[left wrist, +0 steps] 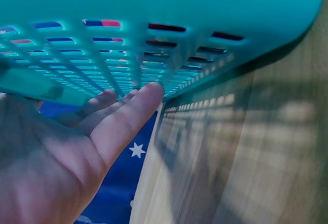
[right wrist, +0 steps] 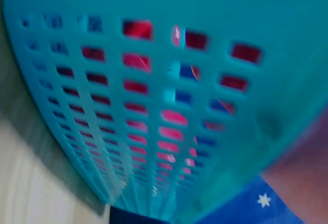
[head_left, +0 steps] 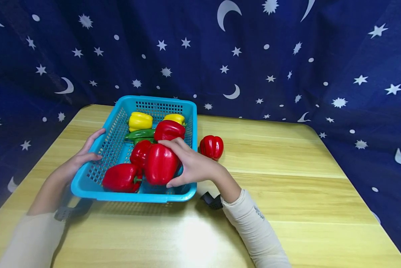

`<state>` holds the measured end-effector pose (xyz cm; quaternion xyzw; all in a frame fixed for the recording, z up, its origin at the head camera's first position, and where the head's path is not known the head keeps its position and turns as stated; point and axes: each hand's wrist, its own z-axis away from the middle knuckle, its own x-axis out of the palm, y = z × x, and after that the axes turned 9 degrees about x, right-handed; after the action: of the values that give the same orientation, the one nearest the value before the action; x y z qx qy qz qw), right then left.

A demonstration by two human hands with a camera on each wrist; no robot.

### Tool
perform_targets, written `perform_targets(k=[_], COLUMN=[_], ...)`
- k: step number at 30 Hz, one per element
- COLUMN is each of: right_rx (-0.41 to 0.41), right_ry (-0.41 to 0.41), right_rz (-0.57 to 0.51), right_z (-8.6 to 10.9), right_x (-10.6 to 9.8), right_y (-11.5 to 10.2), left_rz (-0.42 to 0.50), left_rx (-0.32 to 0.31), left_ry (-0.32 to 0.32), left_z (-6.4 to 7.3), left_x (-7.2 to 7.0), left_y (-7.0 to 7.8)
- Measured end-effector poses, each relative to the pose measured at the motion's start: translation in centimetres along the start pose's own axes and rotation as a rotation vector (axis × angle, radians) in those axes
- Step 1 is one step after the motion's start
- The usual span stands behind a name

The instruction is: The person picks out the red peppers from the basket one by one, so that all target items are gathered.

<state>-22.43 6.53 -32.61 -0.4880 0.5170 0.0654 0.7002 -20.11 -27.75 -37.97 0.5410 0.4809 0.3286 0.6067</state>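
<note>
starry cloth (head_left: 193, 22) backs the table (head_left: 270, 182). right hand (head_left: 197, 162) grips a red pepper (head_left: 161, 165) in the basket (head_left: 133, 196) — lifted or resting, hard to tell; left hand (head_left: 77, 160) touches the basket, fingers straight. work looks part-done — one loose pepper (head_left: 212, 147) sits outside.

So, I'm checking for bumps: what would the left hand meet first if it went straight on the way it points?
The left hand would meet the blue basket first, at its left side; it seems to be against it, though exact depth is unclear.
</note>
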Motion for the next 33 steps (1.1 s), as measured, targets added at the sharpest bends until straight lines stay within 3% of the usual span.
perform_targets(k=[20, 33], right_rx=[0.075, 0.133], right_ry=[0.145, 0.204], right_rz=[-0.125, -0.094], right_z=[3.2, 4.9], right_x=[-4.0, -5.6], right_y=[2.6, 4.4], left_rz=[0.024, -0.022], left_rx=[0.029, 0.019], left_ry=[-0.004, -0.005], left_z=[-0.2, 0.0], left_x=[-0.4, -0.6], left_y=[-0.6, -0.7])
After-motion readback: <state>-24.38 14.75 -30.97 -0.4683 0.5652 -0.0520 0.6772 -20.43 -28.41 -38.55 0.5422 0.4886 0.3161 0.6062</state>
